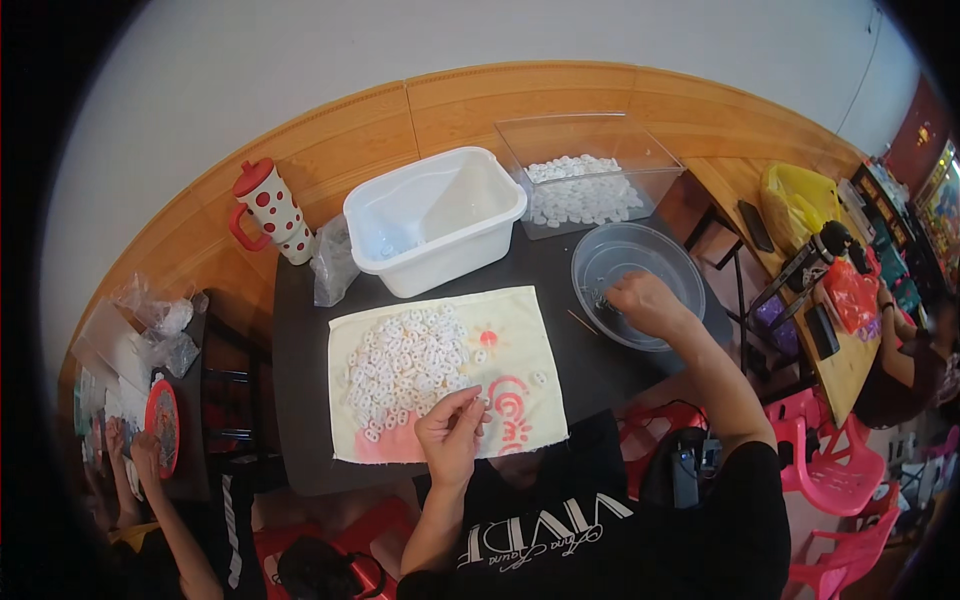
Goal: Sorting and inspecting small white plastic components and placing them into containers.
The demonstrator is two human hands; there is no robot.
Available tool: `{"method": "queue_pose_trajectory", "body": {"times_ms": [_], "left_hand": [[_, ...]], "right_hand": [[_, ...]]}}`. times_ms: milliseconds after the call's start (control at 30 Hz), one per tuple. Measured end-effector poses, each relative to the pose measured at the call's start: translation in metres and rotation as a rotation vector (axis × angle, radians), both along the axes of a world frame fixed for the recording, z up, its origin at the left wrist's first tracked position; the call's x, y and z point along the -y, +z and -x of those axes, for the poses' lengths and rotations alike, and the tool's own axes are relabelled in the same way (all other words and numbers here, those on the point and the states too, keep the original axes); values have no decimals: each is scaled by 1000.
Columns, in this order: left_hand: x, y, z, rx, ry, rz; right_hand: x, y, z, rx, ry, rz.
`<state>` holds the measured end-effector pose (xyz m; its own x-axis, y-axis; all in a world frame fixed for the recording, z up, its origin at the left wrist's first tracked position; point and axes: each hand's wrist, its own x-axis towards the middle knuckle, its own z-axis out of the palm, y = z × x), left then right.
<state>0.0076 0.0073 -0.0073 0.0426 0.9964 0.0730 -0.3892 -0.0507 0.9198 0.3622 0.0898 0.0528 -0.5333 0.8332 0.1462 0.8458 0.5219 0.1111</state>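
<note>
A pile of small white ring-like pieces with holes [408,355] covers the left part of a cream cloth [520,335] printed in pink. Over the cloth's front edge, my left hand [452,437] is closed, thumb and fingertips together. Whatever it pinches is too small to make out. A few single white pieces lie apart from the pile, to its right. My right hand [645,303] reaches into a round clear plastic bowl [690,283], its fingers closed near small dark bits at the bowl's left side. The fingertips are partly hidden, so their contents cannot be made out.
Behind the cloth stand a white tub [440,262], a clear box [600,135] of white pieces, and a red-dotted tumbler [275,210]. A thin stick [582,321] lies beside the bowl. At left, another person's hands [140,455] work near a red basin [162,430]. Pink chairs [835,465] stand right.
</note>
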Motion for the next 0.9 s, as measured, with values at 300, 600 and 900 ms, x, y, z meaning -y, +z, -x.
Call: {"method": "queue_pose_trajectory", "body": {"times_ms": [300,600,900], "left_hand": [[1,1,2,-2,-8,-29],[0,0,-1,-33,-49,-53],[4,-3,-4,-39,-27,-98]], "right_hand": [[-4,-9,-11,-321,-148,-37],[55,9,126,-1281,88,500],[52,-19,175,-1351,160,613]]}}
